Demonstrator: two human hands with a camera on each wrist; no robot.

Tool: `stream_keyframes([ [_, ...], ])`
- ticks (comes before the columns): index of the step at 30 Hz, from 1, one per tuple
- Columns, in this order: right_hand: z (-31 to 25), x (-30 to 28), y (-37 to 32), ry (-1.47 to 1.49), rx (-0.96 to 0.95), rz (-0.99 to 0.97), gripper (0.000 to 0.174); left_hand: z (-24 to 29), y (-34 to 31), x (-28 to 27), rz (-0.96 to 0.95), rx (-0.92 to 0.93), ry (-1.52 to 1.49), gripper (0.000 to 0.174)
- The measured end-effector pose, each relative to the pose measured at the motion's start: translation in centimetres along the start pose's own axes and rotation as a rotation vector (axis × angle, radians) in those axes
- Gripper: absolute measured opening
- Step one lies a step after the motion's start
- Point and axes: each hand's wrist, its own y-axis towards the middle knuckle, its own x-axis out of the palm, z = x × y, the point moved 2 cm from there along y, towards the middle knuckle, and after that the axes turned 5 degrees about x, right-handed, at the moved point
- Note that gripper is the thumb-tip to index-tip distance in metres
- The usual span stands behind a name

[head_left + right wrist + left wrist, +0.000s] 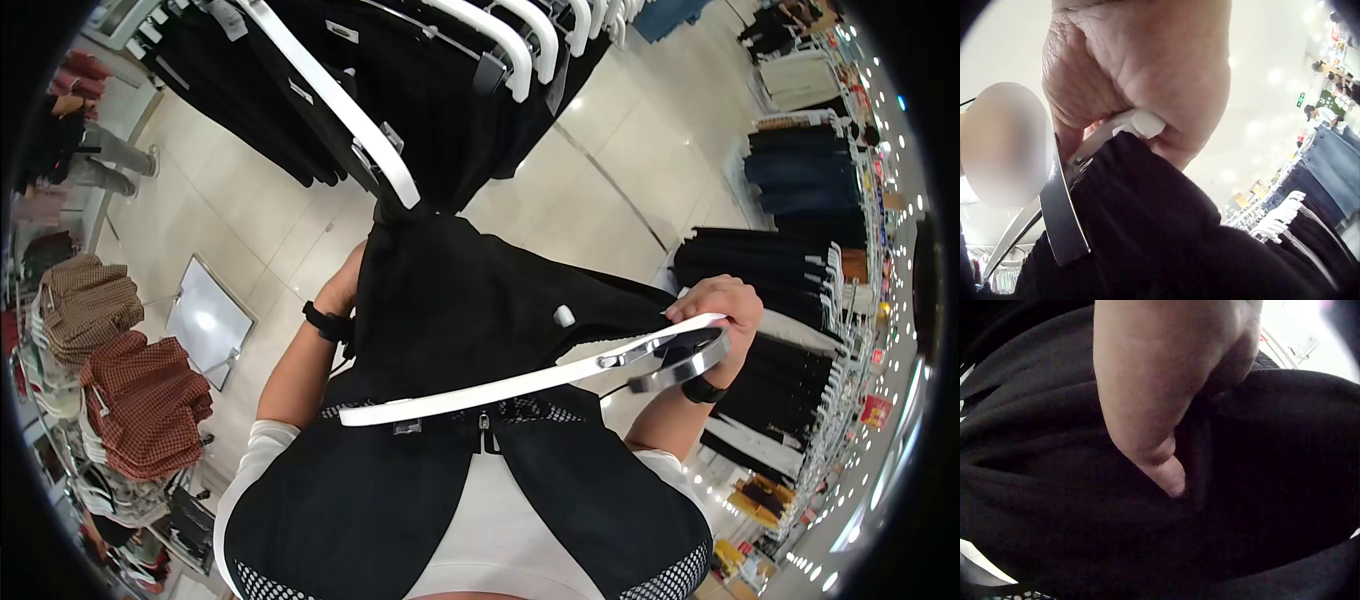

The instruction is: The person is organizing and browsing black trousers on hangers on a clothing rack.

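A black garment (440, 290) is stretched out in front of the chest. The right hand (725, 305) grips one end of a white hanger (480, 392) together with a corner of the garment; in the right wrist view, its fingers curl round the white end piece (1147, 124). A metal clip (625, 352) sits on the hanger near this hand, beside a dark band with a shiny edge (690, 365). The left hand (1179, 381) holds the garment's other side, thumb lying on the cloth and the remaining fingers hidden in a fold. A small white piece (565, 316) shows on the garment.
Black clothes (430, 110) hang from white hangers on a rack directly ahead, near the held garment. More clothing racks line the right side (780, 300). Folded checked shirts (150, 400) and a floor mirror (210, 320) stand to the left. A person's legs (115, 160) appear at far left.
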Motion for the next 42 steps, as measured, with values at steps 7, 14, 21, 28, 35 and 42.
stream_keyframes([
  [7, -0.4, 0.0, -2.8, -0.125, 0.076, 0.366, 0.052, 0.1, 0.5, -2.2, -0.242, -0.057, 0.359, 0.039],
  [14, 2.3, -3.0, -2.0, -0.125, 0.047, 0.487, 0.054, -2.2, -1.6, -4.2, -0.279, -0.068, 0.367, 0.045],
  [21, 5.5, -5.6, 2.9, -0.011, -0.027, 0.339, 0.057, -4.0, -1.7, -0.5, 0.023, 0.046, 0.07, 0.046],
  [28, 9.6, -10.2, 7.1, 0.123, -0.093, 0.083, 0.056, -5.7, -3.2, 4.9, 0.394, 0.258, -0.149, 0.039],
  [35, 11.8, -11.7, 11.6, 0.216, -0.161, -0.142, 0.049, -10.8, -4.7, 10.5, 0.631, 0.45, -0.247, 0.038],
  [42, 11.8, -11.8, 14.2, 0.232, -0.172, -0.188, 0.045, -14.7, -3.7, 14.4, 0.718, 0.299, -0.257, 0.043],
])
